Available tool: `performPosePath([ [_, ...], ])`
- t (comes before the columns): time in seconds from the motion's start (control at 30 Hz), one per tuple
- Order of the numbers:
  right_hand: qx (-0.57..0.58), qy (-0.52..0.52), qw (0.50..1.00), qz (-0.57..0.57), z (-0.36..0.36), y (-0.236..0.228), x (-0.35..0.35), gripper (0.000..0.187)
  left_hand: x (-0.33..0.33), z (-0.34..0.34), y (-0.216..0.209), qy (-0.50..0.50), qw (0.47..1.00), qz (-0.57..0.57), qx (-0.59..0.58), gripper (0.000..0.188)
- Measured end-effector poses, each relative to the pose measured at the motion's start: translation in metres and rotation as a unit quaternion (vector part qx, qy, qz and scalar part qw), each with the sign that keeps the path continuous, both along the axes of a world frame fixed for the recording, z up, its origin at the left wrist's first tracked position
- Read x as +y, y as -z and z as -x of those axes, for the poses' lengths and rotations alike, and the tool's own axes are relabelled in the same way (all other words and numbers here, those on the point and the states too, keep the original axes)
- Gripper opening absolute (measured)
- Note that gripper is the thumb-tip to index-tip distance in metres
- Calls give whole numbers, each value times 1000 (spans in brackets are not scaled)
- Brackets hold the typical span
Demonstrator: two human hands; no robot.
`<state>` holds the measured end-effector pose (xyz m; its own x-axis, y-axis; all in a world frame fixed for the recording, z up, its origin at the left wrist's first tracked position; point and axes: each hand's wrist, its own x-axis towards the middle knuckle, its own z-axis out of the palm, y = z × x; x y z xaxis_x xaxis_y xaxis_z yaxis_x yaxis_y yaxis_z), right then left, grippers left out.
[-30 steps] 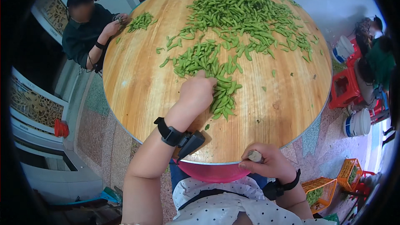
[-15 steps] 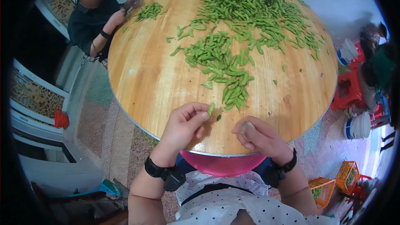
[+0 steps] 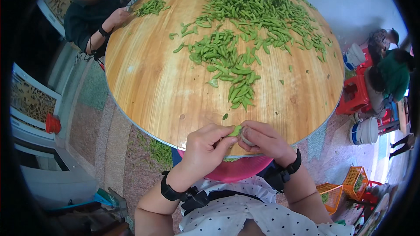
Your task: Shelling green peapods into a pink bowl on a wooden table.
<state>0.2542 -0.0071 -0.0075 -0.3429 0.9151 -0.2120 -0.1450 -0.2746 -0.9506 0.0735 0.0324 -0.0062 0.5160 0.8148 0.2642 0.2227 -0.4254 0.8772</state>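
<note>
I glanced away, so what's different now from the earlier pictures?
The left hand took a green pod from the nearer pile and drew back; the right hand moved leftward to meet it by the near edge of the table. The big heap looks unchanged, and the right hand keeps its greyish object.

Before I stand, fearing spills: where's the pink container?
Low centre in the head view, the pink container sits by the near table edge, below the left hand and right hand.

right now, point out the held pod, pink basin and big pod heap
held pod (image 3: 236, 130), head view, on its uncovered part
pink basin (image 3: 240, 171), head view, on its near wall
big pod heap (image 3: 259, 9), head view, on its middle
</note>
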Motion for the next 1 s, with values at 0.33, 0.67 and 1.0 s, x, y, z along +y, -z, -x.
performPosePath([
  [0.33, -81, 15, 993, -81, 0, 5, -6, 26, -12, -6, 1, -37, 999, -5, -19, 14],
  [0.67, -29, 12, 999, -25, 1, 2, -7, 23, -15, -12, 10, -63, 987, -147, -31, 18],
  [1.0, -8, 3, 1000, -9, -4, -3, -11, 18, -12, -1, 8, -18, 996, 71, -55, 18],
])
